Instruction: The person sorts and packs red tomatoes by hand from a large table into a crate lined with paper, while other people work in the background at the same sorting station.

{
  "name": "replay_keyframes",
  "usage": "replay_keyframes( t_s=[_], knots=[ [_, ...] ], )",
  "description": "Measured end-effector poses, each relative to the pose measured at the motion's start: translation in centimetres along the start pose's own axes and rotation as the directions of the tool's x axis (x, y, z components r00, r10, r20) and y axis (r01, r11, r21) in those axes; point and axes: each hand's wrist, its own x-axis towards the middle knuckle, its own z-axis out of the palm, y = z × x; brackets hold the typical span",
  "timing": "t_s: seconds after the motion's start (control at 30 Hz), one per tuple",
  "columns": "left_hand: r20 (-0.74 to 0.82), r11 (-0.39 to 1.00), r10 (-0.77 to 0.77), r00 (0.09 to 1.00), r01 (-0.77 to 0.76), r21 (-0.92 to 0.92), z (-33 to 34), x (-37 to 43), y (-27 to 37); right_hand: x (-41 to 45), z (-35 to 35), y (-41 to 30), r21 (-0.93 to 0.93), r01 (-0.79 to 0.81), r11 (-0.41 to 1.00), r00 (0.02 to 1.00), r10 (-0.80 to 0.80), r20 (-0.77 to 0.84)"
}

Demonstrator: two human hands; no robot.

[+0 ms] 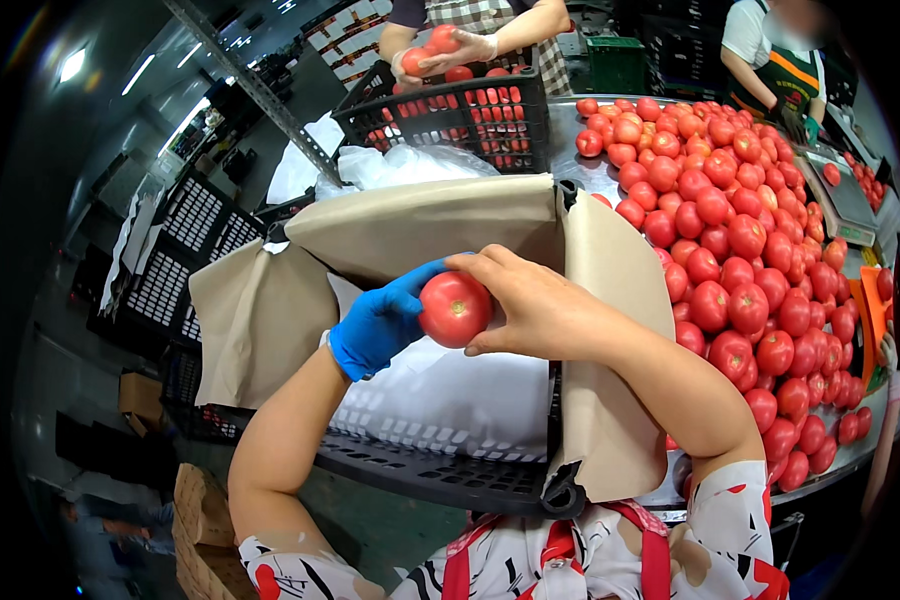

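A ripe red tomato [456,309] is held between my two hands, its stem scar facing up. My left hand [379,319], in a blue glove, cups it from the left with the thumb resting against its side. From the right, my bare right hand [536,307] curls around it, fingers on the far side and thumb below. Beneath both hands stands a black plastic crate [450,469] lined with brown kraft paper [427,214] folded over its rim. White paper [450,397] covers the part of its inside that shows.
Many tomatoes [746,307] are heaped on a metal table [570,127] at my right. Beyond, a co-worker's gloved hands [461,49] hold tomatoes over another black crate [450,124]. A weighing scale [844,191] stands near another person at far right. Black crates [187,225] stand at left.
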Motion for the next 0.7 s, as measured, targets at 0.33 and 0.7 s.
replay_keyframes(
  t_s=[0.33, 0.7],
  knots=[
    [0.082, 0.908, 0.029, 0.996, -0.060, 0.414, 0.6, 0.2, -0.2, -0.3, 0.3, -1.2, 0.138, -0.017, 0.990, 0.999, 0.023, -0.038],
    [0.082, 0.833, -0.102, 0.991, 0.040, 0.551, 0.9, -0.6, 0.3, 0.0, 0.4, -0.3, -0.030, 0.133, 0.991, 0.991, -0.131, 0.037]
  ],
)
